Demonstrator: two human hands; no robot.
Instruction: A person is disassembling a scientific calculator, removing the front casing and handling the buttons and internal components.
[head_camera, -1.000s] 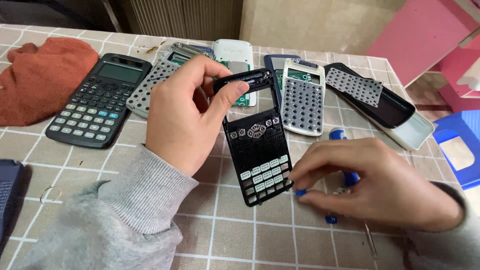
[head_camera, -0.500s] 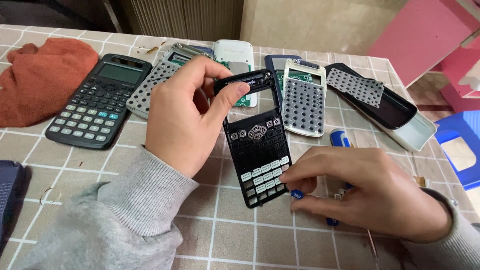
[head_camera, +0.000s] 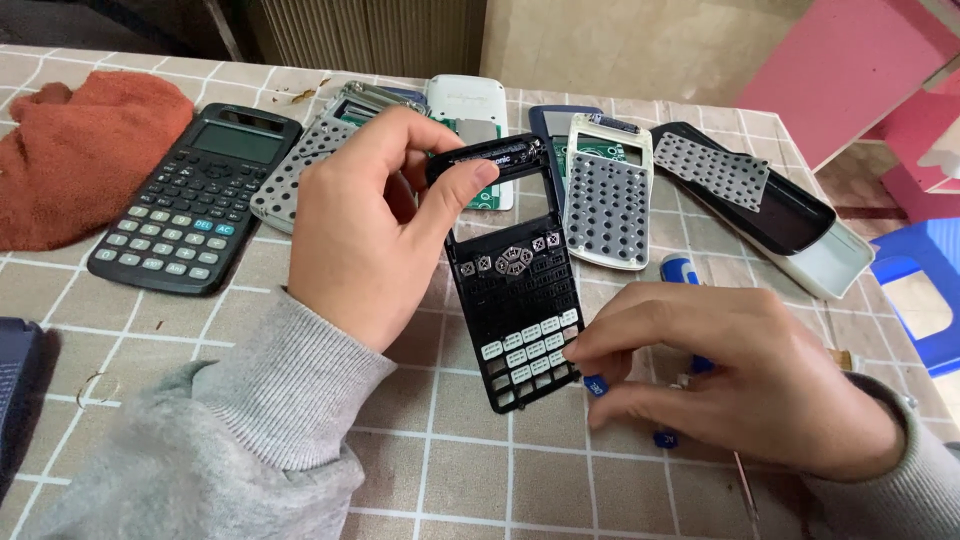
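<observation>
A person sits at a checked tabletop (head_camera: 300, 440) strewn with calculator parts, seen from above. The left hand (head_camera: 370, 225) holds a black calculator front shell (head_camera: 515, 300) upright near the middle of the scene, thumb and fingers (head_camera: 470, 180) pinched on its top edge above the empty screen opening; the shell's lower end rests on or just above the tabletop. A few rows of white keys sit in the shell's lower half, and the upper key holes are mostly empty. The right hand (head_camera: 740, 375) lies low beside the shell's bottom right corner, fingers curled narrow, the fingertips touching the white keys at the edge. Small blue pieces (head_camera: 596, 385) peek out beneath this hand; whether it grips any cannot be told. To the left lies a whole black calculator (head_camera: 190, 200), and beyond it an orange cloth (head_camera: 80, 150). Behind the shell lie a white shell with a grey rubber keypad (head_camera: 607, 205), a green circuit board, and a long black tray (head_camera: 790, 215) carrying another dotted keypad sheet (head_camera: 712, 167). Both sleeves are grey.
</observation>
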